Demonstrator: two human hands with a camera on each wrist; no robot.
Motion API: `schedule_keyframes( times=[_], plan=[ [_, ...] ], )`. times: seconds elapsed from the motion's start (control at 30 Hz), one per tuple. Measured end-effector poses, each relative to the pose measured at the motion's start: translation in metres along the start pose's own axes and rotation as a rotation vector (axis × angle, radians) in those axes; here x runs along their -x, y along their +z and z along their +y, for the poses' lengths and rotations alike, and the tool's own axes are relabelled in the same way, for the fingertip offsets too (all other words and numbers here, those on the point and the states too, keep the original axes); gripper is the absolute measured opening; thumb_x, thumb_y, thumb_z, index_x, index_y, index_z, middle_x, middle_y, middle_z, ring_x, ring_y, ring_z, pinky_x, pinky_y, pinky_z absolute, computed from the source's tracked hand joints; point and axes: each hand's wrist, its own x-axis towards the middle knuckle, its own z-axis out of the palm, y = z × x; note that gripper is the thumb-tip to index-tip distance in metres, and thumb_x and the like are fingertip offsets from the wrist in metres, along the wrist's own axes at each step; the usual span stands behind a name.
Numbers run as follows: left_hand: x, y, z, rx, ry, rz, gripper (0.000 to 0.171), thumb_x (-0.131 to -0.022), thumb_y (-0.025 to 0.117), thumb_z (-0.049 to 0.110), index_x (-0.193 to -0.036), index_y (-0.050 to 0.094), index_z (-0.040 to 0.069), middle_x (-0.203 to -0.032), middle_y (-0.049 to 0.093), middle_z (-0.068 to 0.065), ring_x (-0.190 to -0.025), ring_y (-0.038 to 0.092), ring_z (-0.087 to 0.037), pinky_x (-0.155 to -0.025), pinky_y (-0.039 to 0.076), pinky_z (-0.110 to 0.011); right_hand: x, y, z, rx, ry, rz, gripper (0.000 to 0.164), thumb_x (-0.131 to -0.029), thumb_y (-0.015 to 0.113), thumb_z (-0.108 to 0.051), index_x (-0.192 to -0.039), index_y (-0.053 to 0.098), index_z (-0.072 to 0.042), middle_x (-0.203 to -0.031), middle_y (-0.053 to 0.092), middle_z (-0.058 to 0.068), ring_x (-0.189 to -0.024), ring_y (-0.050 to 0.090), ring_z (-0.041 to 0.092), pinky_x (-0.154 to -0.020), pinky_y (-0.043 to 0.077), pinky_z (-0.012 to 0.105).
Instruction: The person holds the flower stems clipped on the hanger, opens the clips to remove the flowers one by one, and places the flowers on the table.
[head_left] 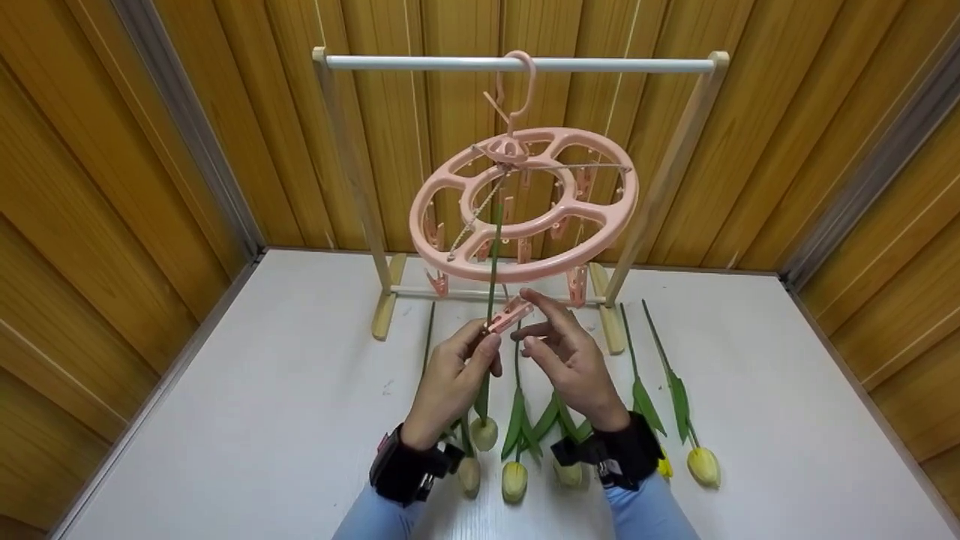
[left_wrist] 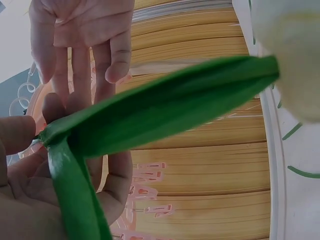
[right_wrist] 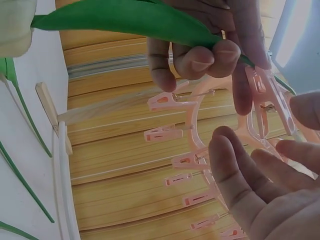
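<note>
My left hand [head_left: 454,375] pinches the green stem of an artificial tulip [head_left: 493,277], held bloom down with the stem pointing up. Its pale bloom [left_wrist: 302,65] and broad leaf [left_wrist: 170,102] show large in the left wrist view. A pink clothespin [head_left: 510,315] lies across the stem at the left fingertips; whether it clamps the stem I cannot tell. My right hand [head_left: 574,352] has loosely bent fingers spread apart, one fingertip at the clothespin's far end [right_wrist: 282,112]. Just above both hands hangs a round pink clip hanger [head_left: 544,268].
The hanger's hook hangs on the white bar [head_left: 420,64] of a wooden-legged rack. Several more clothespins [head_left: 576,285] dangle from the ring. Several tulips, including one at the right [head_left: 703,466], lie on the white table [head_left: 300,405]. Wood-look panels [head_left: 750,150] stand behind.
</note>
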Motion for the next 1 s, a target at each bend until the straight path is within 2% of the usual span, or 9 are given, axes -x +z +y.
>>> schedule_keyframes(
  times=[0.13, 0.3, 0.5, 0.73, 0.87, 1.0],
  plan=[
    [0.0, 0.0, 0.0, 0.01, -0.002, -0.008, 0.025, -0.11, 0.051, 0.022, -0.124, 0.067, 0.008, -0.075, 0.063, -0.008, -0.068, 0.055, -0.014, -0.062, 0.037, -0.023, -0.001, 0.001, 0.002, 0.003, -0.02, -0.024, 0.057, -0.102, 0.053, 0.009, -0.156, 0.034, 0.008, -0.151, 0.046, 0.027, -0.11, 0.067, 0.029, -0.086, 0.055, 0.026],
    [0.0, -0.001, 0.001, 0.012, -0.003, -0.02, 0.026, -0.111, 0.05, 0.022, -0.125, 0.066, 0.009, -0.076, 0.063, -0.009, -0.07, 0.057, -0.017, -0.065, 0.039, -0.024, -0.001, 0.001, 0.002, 0.019, -0.037, -0.008, 0.052, -0.102, 0.052, 0.009, -0.153, 0.039, 0.009, -0.146, 0.049, 0.029, -0.108, 0.068, 0.031, -0.084, 0.056, 0.03],
    [0.0, -0.007, 0.003, 0.002, -0.029, -0.072, 0.03, -0.111, 0.05, 0.024, -0.133, 0.063, 0.009, -0.083, 0.065, -0.009, -0.078, 0.061, -0.023, -0.071, 0.045, -0.026, -0.002, 0.002, 0.003, 0.001, -0.037, 0.008, 0.046, -0.103, 0.052, 0.009, -0.149, 0.045, 0.009, -0.144, 0.051, 0.028, -0.106, 0.068, 0.032, -0.083, 0.056, 0.03],
    [0.001, -0.012, 0.003, -0.036, -0.017, -0.09, 0.032, -0.111, 0.049, 0.025, -0.138, 0.061, 0.012, -0.082, 0.065, -0.008, -0.078, 0.063, -0.025, -0.07, 0.046, -0.028, -0.002, 0.002, 0.002, -0.032, -0.015, -0.025, 0.054, -0.103, 0.052, 0.007, -0.155, 0.038, 0.005, -0.155, 0.043, 0.025, -0.111, 0.067, 0.03, -0.087, 0.056, 0.03],
    [0.0, -0.012, 0.002, -0.031, -0.021, -0.09, 0.032, -0.111, 0.049, 0.025, -0.137, 0.062, 0.012, -0.08, 0.064, -0.007, -0.076, 0.061, -0.02, -0.07, 0.046, -0.028, -0.001, 0.002, 0.002, -0.075, -0.011, -0.057, 0.061, -0.103, 0.051, 0.009, -0.159, 0.029, 0.004, -0.162, 0.034, 0.025, -0.117, 0.065, 0.031, -0.091, 0.056, 0.031],
    [0.001, -0.013, 0.002, -0.022, -0.022, -0.094, 0.031, -0.111, 0.049, 0.022, -0.137, 0.062, 0.011, -0.08, 0.063, -0.007, -0.075, 0.06, -0.019, -0.07, 0.046, -0.028, -0.001, 0.003, 0.003, -0.093, -0.022, -0.069, 0.059, -0.102, 0.05, 0.01, -0.158, 0.03, 0.006, -0.161, 0.033, 0.027, -0.117, 0.065, 0.033, -0.091, 0.056, 0.031]
  ],
)
